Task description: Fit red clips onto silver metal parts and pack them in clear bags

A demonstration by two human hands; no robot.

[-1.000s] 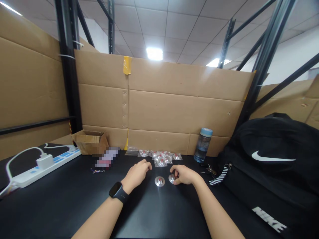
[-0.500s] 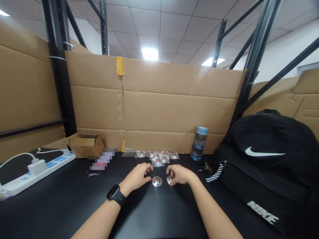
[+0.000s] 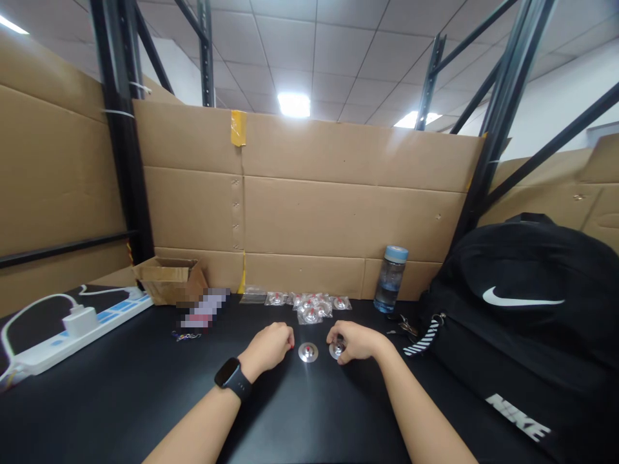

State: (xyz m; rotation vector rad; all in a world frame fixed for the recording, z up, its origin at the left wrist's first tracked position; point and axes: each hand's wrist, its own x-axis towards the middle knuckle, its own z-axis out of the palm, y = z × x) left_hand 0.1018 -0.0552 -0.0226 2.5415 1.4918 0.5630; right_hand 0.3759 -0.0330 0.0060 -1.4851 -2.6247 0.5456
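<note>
My left hand is closed, thumb and fingers pinched together, with a small red piece showing at the fingertips. Just right of it, a round silver disc with a red centre lies flat on the black table. My right hand curls its thumb and fingers round a second silver disc, partly hidden by them. Whether that disc is lifted off the table, I cannot tell. Beyond both hands is a pile of similar discs in clear plastic packets.
A water bottle stands behind my right hand, with keys near it. At right sits a black backpack. To the left are a small cardboard box and a white power strip. A cardboard wall closes off the back.
My left fingers have closed together and drawn slightly away from the middle disc. My right hand stays at the second disc. The whole view has shifted a little.
</note>
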